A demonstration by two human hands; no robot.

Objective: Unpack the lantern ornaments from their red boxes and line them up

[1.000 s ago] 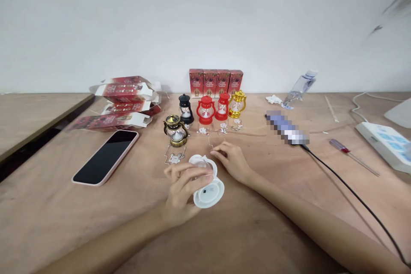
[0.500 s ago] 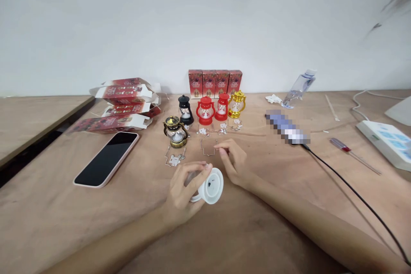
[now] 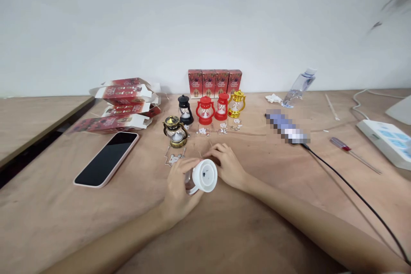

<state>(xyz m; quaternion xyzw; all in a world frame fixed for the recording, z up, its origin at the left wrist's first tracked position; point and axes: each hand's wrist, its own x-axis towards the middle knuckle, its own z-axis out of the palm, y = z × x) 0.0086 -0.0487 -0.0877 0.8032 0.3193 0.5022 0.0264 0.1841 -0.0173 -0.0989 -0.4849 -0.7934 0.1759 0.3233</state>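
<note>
My left hand (image 3: 180,188) is wrapped round a small white lantern (image 3: 207,175), tipped so that its hollow base faces me. Clear plastic shows between its side arms. Just beyond the lantern, my right hand (image 3: 226,165) has its fingers closed on a thin bent wire handle (image 3: 198,151); the lantern and fingers hide much of the wire, and the fingertips are partly covered. A bronze lantern (image 3: 176,133) stands past my left hand, with another bent wire (image 3: 167,154) and small white and metal parts (image 3: 174,159) in front of it.
A black lantern (image 3: 185,111), two red lanterns (image 3: 205,113) and a gold lantern (image 3: 236,105) line up before several red boxes (image 3: 208,83). Opened cartons (image 3: 123,94) and a phone (image 3: 107,160) lie left. Rightward are a bottle (image 3: 298,87), a cabled device (image 3: 285,126), a screwdriver (image 3: 345,147) and a power strip (image 3: 387,141).
The white lantern has risen slightly and shifted left in my left hand. My right hand has moved left behind it, and the wire handle has shifted left with the fingers.
</note>
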